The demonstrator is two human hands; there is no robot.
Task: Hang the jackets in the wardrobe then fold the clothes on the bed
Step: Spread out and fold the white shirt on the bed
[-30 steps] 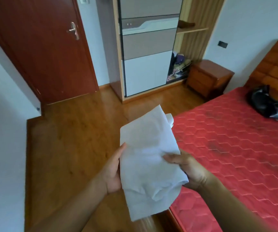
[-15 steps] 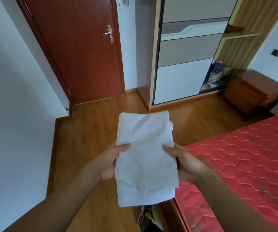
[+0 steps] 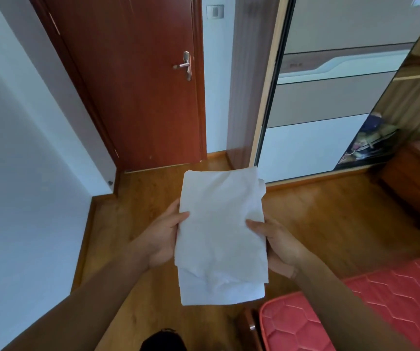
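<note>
A folded white garment (image 3: 220, 234) is held flat in front of me, above the wooden floor. My left hand (image 3: 162, 240) grips its left edge, thumb on top and fingers underneath. My right hand (image 3: 277, 243) grips its right edge the same way. The wardrobe (image 3: 330, 102) stands ahead on the right, its sliding door mostly across, with a gap at the right showing clothes (image 3: 370, 138) piled low inside. A corner of the red-quilted bed (image 3: 381, 307) shows at the lower right.
A dark red door (image 3: 138, 79) is shut in the far wall, left of the wardrobe. A white wall (image 3: 26, 173) runs along my left. A wooden nightstand (image 3: 416, 178) stands right of the wardrobe. A dark shape (image 3: 164, 340) shows at the bottom edge.
The view has swung left, away from the bed and towards the door and wardrobe. The black item on the bed has left the view. Both hands keep the same hold on the white garment.
</note>
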